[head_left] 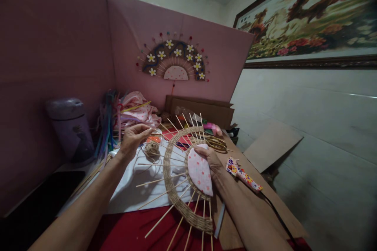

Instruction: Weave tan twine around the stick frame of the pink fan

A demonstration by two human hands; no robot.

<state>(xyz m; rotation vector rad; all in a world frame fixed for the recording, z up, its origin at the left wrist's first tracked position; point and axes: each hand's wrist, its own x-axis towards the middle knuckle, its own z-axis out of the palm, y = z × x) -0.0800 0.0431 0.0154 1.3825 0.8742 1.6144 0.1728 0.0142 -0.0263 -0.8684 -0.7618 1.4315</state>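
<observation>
A half-round frame of thin wooden sticks (151,182) has a woven twine band (171,182) running across it. At its centre is a half-disc covered in white cloth with pink dots (200,170). My right hand (210,159) grips this half-disc at its upper right, thumb on the cloth. My left hand (135,137) is closed in a pinch near the upper left stick ends; what lies between the fingertips looks like a thin strand or stick tip, too small to tell. A ball of twine (152,151) rests on white cloth just below my left hand.
A flowered glue gun (243,175) with a black cord lies at right. Behind are pipe cleaners (107,125), bunched dotted cloth (141,110), cardboard (203,110) and a coil (216,144). A purple bottle (70,129) stands left. A finished fan (176,57) hangs on the pink panel.
</observation>
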